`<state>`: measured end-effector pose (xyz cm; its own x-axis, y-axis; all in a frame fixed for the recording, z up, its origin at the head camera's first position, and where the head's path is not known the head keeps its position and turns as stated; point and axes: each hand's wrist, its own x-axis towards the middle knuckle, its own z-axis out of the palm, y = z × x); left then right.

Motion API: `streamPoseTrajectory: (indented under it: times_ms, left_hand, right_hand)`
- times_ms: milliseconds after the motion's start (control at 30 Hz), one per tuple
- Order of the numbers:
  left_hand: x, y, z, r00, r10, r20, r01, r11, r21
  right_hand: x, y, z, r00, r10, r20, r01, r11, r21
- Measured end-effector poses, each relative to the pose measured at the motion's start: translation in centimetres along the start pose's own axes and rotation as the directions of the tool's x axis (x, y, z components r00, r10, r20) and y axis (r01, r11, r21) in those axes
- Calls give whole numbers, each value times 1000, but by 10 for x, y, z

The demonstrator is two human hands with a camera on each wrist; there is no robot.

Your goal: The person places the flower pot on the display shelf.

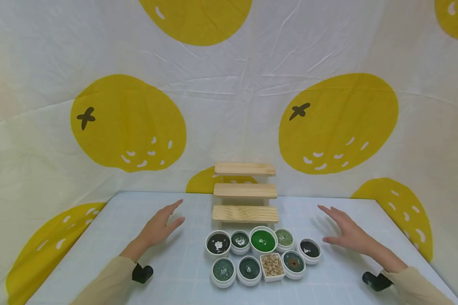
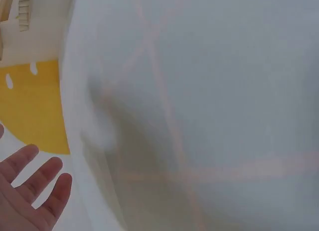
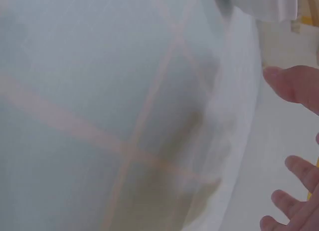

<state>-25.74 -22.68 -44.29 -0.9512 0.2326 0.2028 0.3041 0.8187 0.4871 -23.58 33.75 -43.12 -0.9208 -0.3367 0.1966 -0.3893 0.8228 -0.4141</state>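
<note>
My left hand [image 1: 155, 227] hovers over the left part of the table, its fingers spread and nothing held. To the right of the tubs, my right hand [image 1: 350, 234] is likewise held with extended fingers and holds nothing. Between them sit several round white tubs: one with bright green contents [image 1: 263, 240], others dark, such as the black-filled tub [image 1: 218, 244] and the tub nearest my right hand [image 1: 309, 249]. A square white dish [image 1: 272, 267] contains beige chips. In the left wrist view, spread fingers [image 2: 44, 178] show at the lower left; the right thumb [image 3: 291, 84] appears in the right wrist view.
Behind the tubs stands a three-step wooden shelf [image 1: 245, 214] with pale planks. The white table [image 1: 183, 271] bears a faint grid. A white cloth [image 1: 229, 118] printed with yellow fruit hangs behind its far edge. Each wrist wears a black camera.
</note>
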Motion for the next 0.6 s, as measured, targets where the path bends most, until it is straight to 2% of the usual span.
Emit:
streamPoseTrajectory:
  times_ms: [167, 333, 400, 500, 600]
  left_hand:
    - [11, 10, 9, 995, -103, 6, 102, 981, -165]
    - [20, 23, 16, 977, -215, 1, 207, 938, -280]
    - [23, 27, 18, 968, -250, 26, 244, 908, -342]
    - [27, 34, 21, 957, -279, 84, 287, 849, -444]
    - [32, 40, 25, 940, -307, 146, 337, 788, -515]
  right_hand:
    - [-4, -4, 2, 999, -40, -7, 41, 992, 118]
    - [-7, -7, 2, 998, -51, 32, 45, 986, 160]
    - [-7, -7, 4, 997, -72, 40, 63, 980, 189]
    - [-6, -7, 6, 992, -116, 50, 101, 964, 247]
    - [-4, -6, 8, 989, -132, 71, 105, 949, 299]
